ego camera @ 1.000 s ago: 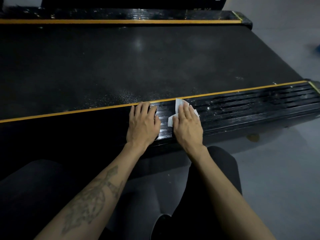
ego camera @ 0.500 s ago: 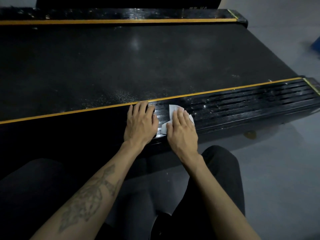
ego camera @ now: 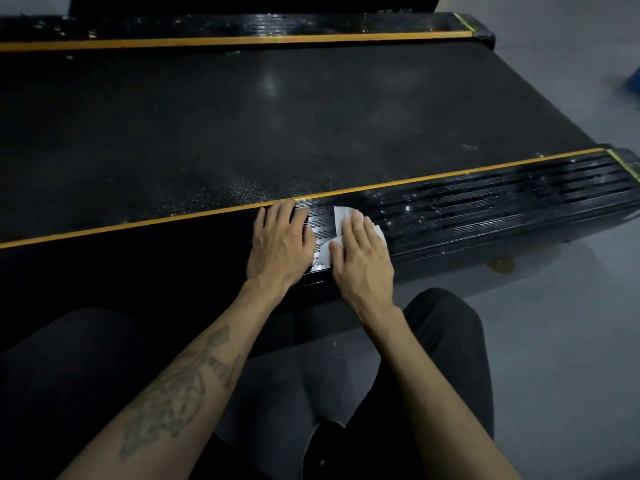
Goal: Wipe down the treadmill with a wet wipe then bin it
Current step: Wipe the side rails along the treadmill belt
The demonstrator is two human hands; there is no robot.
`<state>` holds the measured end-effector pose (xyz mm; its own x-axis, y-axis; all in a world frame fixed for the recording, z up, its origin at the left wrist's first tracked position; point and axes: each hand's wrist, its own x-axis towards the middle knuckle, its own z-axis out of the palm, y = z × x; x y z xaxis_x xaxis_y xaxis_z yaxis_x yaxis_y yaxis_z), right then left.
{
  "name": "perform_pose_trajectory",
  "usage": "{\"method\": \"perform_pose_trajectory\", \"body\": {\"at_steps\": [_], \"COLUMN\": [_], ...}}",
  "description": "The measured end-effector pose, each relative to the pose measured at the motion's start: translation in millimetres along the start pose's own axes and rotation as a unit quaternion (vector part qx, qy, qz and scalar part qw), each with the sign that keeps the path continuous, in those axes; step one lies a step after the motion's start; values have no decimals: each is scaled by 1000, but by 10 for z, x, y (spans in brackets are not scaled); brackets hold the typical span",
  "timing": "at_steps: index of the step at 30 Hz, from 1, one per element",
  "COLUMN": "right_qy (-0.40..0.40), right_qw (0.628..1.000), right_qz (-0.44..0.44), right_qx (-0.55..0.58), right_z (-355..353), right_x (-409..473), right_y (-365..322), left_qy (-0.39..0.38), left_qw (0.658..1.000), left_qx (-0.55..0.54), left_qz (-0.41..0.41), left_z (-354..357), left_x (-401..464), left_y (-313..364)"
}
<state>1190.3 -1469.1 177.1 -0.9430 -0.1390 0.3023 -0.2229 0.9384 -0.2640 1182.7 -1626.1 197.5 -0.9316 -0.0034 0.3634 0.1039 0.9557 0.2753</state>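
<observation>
The black treadmill (ego camera: pixel 277 133) lies across the view, its belt flanked by two yellow-edged, ribbed side rails. On the near rail (ego camera: pixel 502 202) my right hand (ego camera: pixel 363 258) lies flat with straight fingers, pressing a white wet wipe (ego camera: pixel 341 216) onto the ribs. Most of the wipe is hidden under the palm. My left hand (ego camera: pixel 282 247) rests flat on the same rail just to the left, fingers spread, holding nothing. Wet specks glisten on the belt and rail.
Grey floor (ego camera: pixel 571 323) stretches to the right of the treadmill. My knees in dark trousers (ego camera: pixel 446 341) are close below the rail. A blue object (ego camera: pixel 633 81) shows at the right edge. A small tan foot (ego camera: pixel 500 263) sits under the rail.
My right hand has slid the wipe a little leftward along the near rail, closer to my left hand. The left hand has stayed in place.
</observation>
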Motion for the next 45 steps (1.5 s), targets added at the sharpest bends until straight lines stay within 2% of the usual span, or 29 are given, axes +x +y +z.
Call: {"method": "perform_pose_trajectory", "body": {"at_steps": [6,11,14,18,23,26,29,34,38,41,45], "right_qy": [29,22,3,36,19,-2,20,7,-21,0,3], "right_qw": [999,1000,1000,997,999,1000,999,1000,1000,999,1000], "right_qz": [37,-5,14,53,-13,3,34,-3,8,37,4], "right_qx": [-14,-19,-25,-32,-33,-22,-28,-22,-14,-12,-17], "right_z": [-88,-26,-65,-87,-35,-80,-94,-88,-128,-142,-99], "right_x": [-107,-182,-60,-278,-205,-53,-183,-229,-37,-172,-252], "right_y": [156,40,159,119,63,248,262,139,305,292,161], "left_qy": [-17,-29,-30,-27,-25,-22,-21,-8,-6,-3,0], "left_qw": [999,999,999,999,999,999,999,1000,999,999,999], "left_qx": [-5,-4,-8,-8,-11,-13,-11,-14,-18,-16,-18], "left_qz": [33,27,23,26,22,24,24,27,30,34,33], "left_z": [2,9,0,-11,-1,-13,-21,-7,-15,-12,5], "left_x": [10,10,-6,-1,-6,-17,-14,-9,-18,-13,-2], "left_y": [2,10,24,27,33,35,34,34,38,34,20]}}
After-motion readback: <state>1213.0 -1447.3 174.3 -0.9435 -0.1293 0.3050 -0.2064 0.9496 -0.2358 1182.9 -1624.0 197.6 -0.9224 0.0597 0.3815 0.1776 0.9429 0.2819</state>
